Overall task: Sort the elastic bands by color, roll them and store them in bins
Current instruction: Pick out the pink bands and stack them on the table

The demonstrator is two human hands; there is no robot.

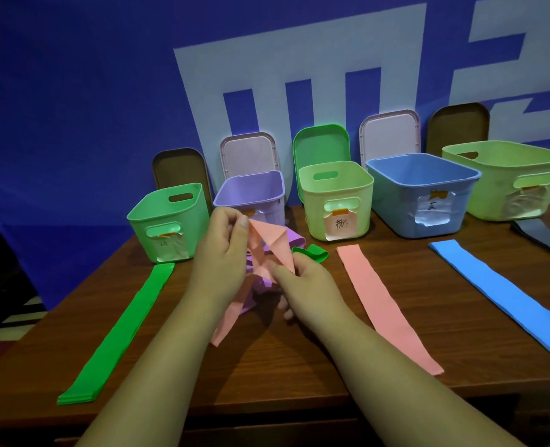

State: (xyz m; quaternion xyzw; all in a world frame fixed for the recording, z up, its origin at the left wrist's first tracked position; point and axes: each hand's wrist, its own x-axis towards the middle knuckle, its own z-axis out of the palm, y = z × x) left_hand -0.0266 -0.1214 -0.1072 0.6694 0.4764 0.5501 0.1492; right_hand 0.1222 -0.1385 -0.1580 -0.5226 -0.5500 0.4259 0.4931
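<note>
**Both hands on a twisted pink band**

In the head view, we hold a twisted pink band just above the middle of the table. Our left hand pinches its upper corner between thumb and fingers. Our right hand pinches a lower fold, and the loose tail hangs toward the near edge.

Under it lies a crumpled purple band, with a small curled green band just to its right.

Laid flat, running from the bins toward the near edge, are a long green band on the left side, a flat pink band right of centre, and a blue band near the right edge. A dark grey band shows at the far right corner.

Along the far edge stand five open bins: a green bin, a purple bin, a pale yellow bin, a blue bin and a large pale green bin. Lids lean upright behind them.
</note>
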